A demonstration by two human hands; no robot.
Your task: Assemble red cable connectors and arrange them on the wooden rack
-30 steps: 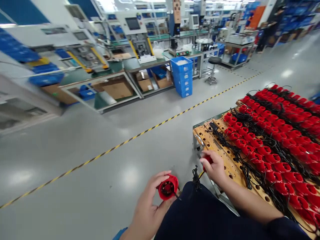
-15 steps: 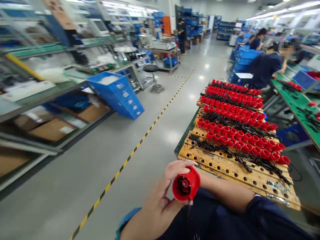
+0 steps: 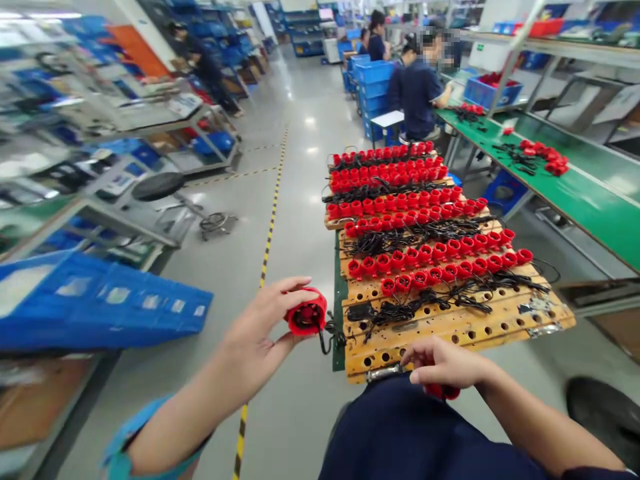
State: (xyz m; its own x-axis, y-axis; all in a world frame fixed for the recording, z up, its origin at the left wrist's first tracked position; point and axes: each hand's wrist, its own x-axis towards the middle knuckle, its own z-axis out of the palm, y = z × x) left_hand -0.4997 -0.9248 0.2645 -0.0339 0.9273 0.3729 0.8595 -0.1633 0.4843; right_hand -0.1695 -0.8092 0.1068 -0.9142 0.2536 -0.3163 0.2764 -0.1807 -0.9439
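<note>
Left hand (image 3: 265, 327) holds red cup-shaped housing (image 3: 306, 319), black cable (image 3: 325, 345) hanging; right hand (image 3: 445, 364) grips second red part (image 3: 445, 392) beside drilled wooden board (image 3: 435, 325) bearing cable bundles (image 3: 400, 311).

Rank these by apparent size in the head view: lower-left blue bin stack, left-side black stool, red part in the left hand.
1. Blue bin stack
2. Black stool
3. Red part

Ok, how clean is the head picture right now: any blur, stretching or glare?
In the head view, the blue crates at left look stretched and smeared; also in the head view, bright glare spots mark the floor; head view again, the red part in the left hand is fairly clear.
</note>
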